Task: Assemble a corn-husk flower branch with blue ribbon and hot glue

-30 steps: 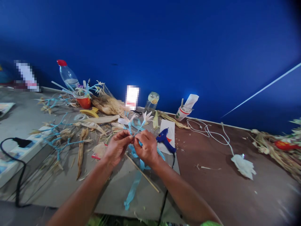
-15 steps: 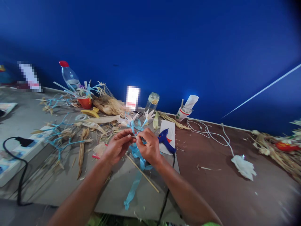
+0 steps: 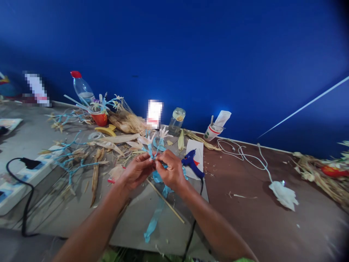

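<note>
My left hand [image 3: 135,171] and my right hand [image 3: 171,172] meet over the table, both pinching a blue-wrapped flower sprig [image 3: 153,142] with pale husk flowers at its tips. A light blue ribbon [image 3: 154,217] trails from under my right hand down toward the table's near edge. A thin wooden stick [image 3: 166,201] lies on the grey sheet beneath my hands. Just right of my right hand a blue glue gun [image 3: 191,163] rests on a white paper.
Dried husks and blue-wrapped twigs [image 3: 73,160] litter the left. A red-capped bottle [image 3: 81,87], a red cup [image 3: 99,118], a jar [image 3: 176,120] and a paper cup [image 3: 212,131] line the blue wall. White cable [image 3: 242,153] crosses the brown tabletop.
My hands stay together on the sprig. Its flower tips have shifted slightly left and the fingers have turned a little round the stem.
</note>
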Demonstrator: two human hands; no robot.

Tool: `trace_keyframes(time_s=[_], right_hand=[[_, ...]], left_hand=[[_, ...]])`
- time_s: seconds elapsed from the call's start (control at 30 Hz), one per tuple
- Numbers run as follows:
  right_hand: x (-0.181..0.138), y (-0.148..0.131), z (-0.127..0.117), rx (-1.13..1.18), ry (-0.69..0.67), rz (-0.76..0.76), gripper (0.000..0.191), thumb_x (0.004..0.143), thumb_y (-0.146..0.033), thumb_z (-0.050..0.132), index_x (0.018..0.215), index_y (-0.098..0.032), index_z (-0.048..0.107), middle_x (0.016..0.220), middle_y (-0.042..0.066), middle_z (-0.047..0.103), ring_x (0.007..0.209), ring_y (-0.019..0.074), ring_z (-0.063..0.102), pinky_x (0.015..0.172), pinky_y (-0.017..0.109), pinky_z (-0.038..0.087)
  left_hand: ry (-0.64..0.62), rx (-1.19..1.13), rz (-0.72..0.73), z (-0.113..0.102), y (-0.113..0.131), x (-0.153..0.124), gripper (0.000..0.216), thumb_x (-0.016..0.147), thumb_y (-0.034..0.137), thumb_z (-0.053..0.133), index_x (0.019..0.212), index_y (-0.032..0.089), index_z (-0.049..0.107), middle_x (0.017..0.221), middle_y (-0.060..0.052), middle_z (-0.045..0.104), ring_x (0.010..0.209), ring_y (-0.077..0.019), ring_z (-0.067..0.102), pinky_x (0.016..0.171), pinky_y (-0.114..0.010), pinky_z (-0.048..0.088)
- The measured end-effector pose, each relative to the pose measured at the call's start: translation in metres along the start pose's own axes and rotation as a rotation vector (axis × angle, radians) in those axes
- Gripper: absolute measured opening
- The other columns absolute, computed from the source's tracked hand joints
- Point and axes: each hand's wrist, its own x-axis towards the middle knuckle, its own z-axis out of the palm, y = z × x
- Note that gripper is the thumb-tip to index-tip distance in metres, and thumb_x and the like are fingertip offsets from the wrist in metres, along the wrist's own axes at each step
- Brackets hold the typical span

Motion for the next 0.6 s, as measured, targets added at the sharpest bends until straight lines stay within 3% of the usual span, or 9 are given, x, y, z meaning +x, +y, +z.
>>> trace_keyframes(time_s=[0.2, 0.4, 0.6], right_hand=[[0.0012, -0.0026, 0.0014, 0.072, 0.025, 0.055, 0.013, 0.079, -0.015, 0.049, 0.071, -0.019, 0.058, 0.073, 0.003, 0.06, 0.075, 0.0147, 0.059, 0.071, 0.026, 0.047], [-0.0006, -0.0029, 0.0032, 0.071, 0.006, 0.188, 0.01, 0.078, -0.013, 0.049, 0.072, -0.019, 0.054, 0.079, 0.004, 0.061, 0.085, 0.0178, 0.061, 0.078, 0.028, 0.046], [-0.0015, -0.0036, 0.0065, 0.062, 0.017, 0.28, 0.005, 0.074, -0.017, 0.05, 0.072, -0.019, 0.054, 0.072, 0.002, 0.059, 0.071, 0.0145, 0.057, 0.069, 0.026, 0.045]], left_hand=[[0.018, 0.001, 0.04, -0.001, -0.0007, 0.0017, 0.027, 0.05, 0.014, 0.081, 0.075, 0.015, 0.07, 0.076, -0.004, 0.07, 0.071, -0.0157, 0.063, 0.07, -0.027, 0.048], [0.025, 0.14, 0.12, 0.0048, -0.0008, 0.0008, 0.024, 0.058, 0.02, 0.078, 0.08, 0.014, 0.071, 0.076, -0.005, 0.069, 0.075, -0.0175, 0.061, 0.071, -0.027, 0.045], [0.087, 0.252, 0.25, 0.001, -0.008, 0.0041, 0.022, 0.059, 0.028, 0.078, 0.072, 0.013, 0.068, 0.068, -0.003, 0.065, 0.069, -0.0134, 0.057, 0.072, -0.024, 0.043]])
